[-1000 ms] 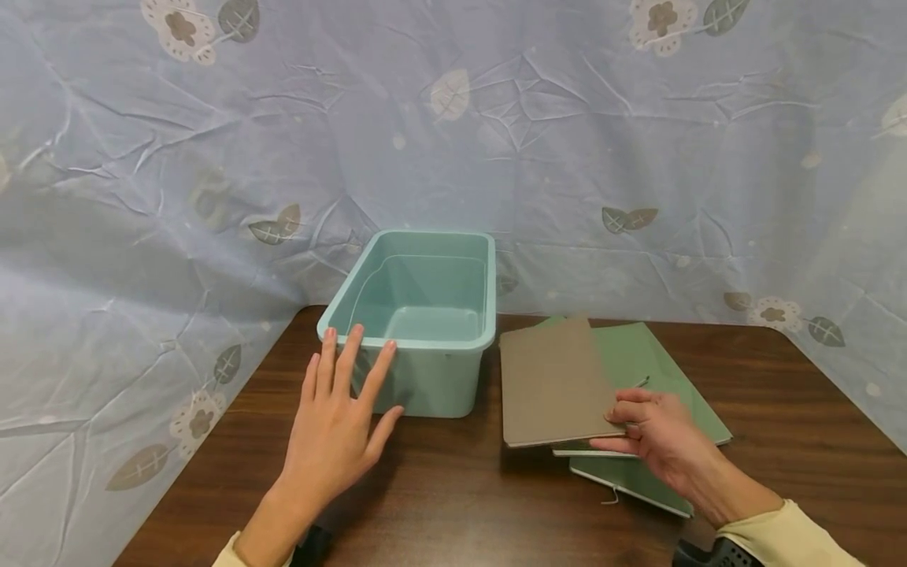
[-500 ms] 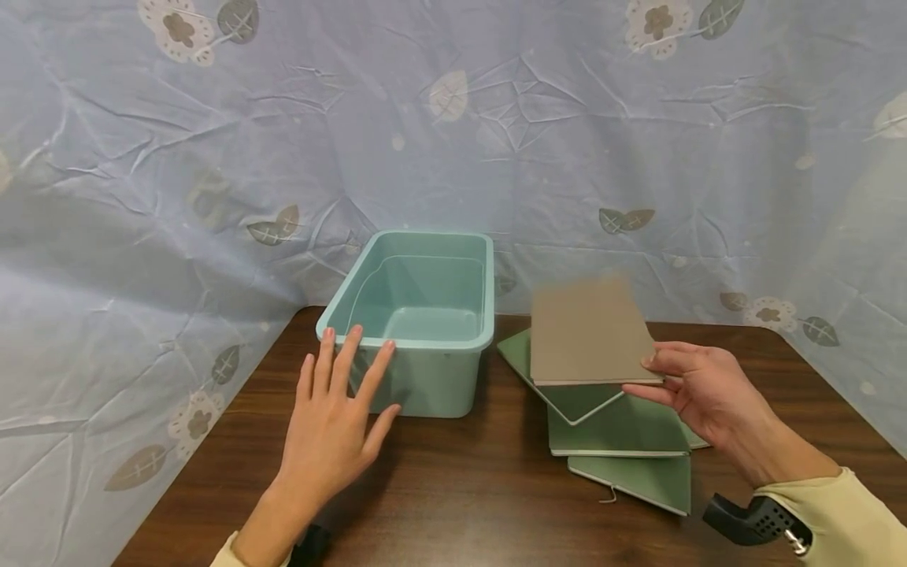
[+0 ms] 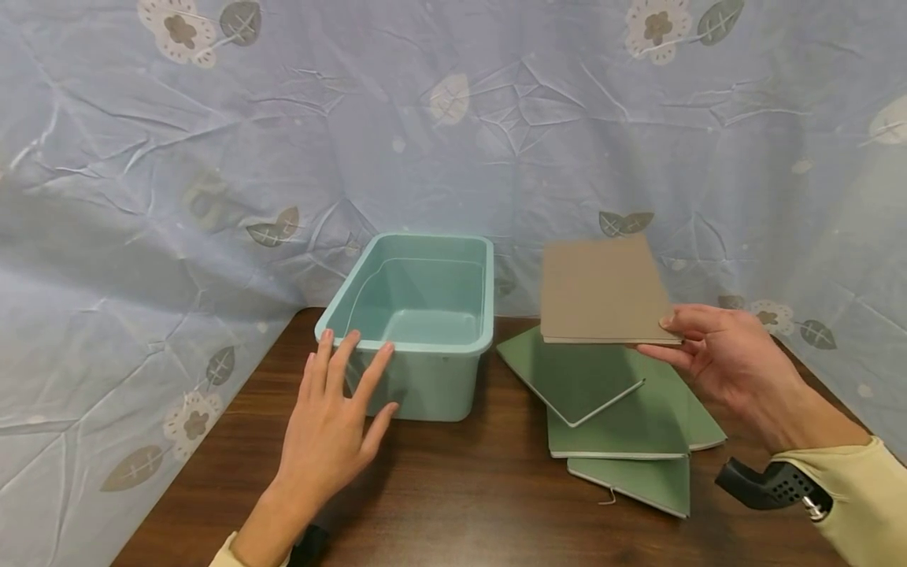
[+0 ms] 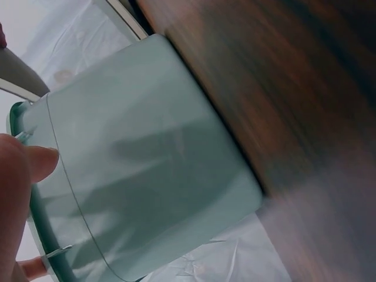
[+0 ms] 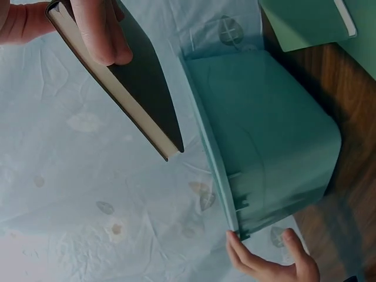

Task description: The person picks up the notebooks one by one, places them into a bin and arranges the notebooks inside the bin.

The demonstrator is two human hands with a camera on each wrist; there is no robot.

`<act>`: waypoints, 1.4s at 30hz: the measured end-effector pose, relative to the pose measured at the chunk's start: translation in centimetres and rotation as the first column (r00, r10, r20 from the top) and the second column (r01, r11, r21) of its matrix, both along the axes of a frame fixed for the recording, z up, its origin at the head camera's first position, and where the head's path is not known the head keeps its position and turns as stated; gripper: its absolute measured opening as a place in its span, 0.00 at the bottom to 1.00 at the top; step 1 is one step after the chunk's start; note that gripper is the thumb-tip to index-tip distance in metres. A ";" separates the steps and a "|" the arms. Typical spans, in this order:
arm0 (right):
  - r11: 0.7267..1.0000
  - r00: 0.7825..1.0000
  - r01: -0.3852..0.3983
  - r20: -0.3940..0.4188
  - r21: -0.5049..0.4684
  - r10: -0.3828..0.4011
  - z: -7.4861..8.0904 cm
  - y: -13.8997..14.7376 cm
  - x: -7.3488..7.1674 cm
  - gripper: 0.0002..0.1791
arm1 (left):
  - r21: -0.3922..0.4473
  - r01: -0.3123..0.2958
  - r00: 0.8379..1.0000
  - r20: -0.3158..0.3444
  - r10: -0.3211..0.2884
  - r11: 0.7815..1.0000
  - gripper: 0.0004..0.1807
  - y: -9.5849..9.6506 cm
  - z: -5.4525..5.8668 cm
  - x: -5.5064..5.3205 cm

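My right hand pinches a brown hardcover notebook by its near right corner, thumb on top and fingers beneath. The notebook is held above several green notebooks that lie overlapped on the table. In the right wrist view, the page edges of the held notebook face the camera. A light teal plastic bin stands to the left of the green notebooks; its visible inside holds nothing. My left hand is spread at the bin's near rim, fingertips touching it, as the right wrist view also shows.
The dark wooden table carries the bin and the notebooks. Behind it hangs a wrinkled pale cloth with leaf and flower prints. A thin ribbon sticks out from the nearest green notebook.
My right hand has lifted the brown notebook off the green ones, upward and slightly right. More of the green covers shows now. My left hand has stayed at the bin's rim.
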State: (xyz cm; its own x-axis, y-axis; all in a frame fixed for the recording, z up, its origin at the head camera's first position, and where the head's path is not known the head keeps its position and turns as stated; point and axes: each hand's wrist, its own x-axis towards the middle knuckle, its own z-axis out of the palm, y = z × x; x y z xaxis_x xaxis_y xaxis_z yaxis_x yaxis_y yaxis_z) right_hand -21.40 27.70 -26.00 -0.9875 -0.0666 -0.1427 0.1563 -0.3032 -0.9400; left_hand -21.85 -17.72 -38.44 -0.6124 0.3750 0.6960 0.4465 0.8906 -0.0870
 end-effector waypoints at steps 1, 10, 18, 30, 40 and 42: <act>1.000 1.000 -0.004 0.001 -0.007 0.004 0.1 0.0 -0.1 0.34 | 0.002 0.006 1.000 -0.005 -0.006 1.000 0.42 0.0 0.0 0.0; 0.991 0.998 -0.024 -0.067 -0.132 0.015 1.2 0.3 -0.5 0.11 | 0.048 0.182 0.981 -0.081 -0.178 0.982 0.37 -0.2 0.6 -0.7; 0.988 0.998 0.033 -0.051 -0.152 -0.041 2.1 0.2 -0.9 0.14 | 0.048 0.251 0.967 -0.052 -0.249 0.967 0.37 -0.3 1.0 -1.2; 0.975 0.996 0.082 -0.022 -0.205 -0.088 3.6 -0.9 -1.7 0.16 | 0.081 0.294 0.950 -0.135 -0.281 0.952 0.32 -0.7 1.1 -1.6; 0.982 0.994 0.103 -0.006 -0.157 -0.105 4.5 -1.8 -2.1 0.30 | 0.121 0.333 0.935 -0.169 -0.311 0.935 0.29 -0.6 1.1 -1.7; 0.986 0.993 0.112 -0.012 -0.122 -0.114 4.7 -2.0 -2.2 0.31 | 0.123 0.335 0.934 -0.171 -0.313 0.934 0.29 -0.6 1.1 -1.7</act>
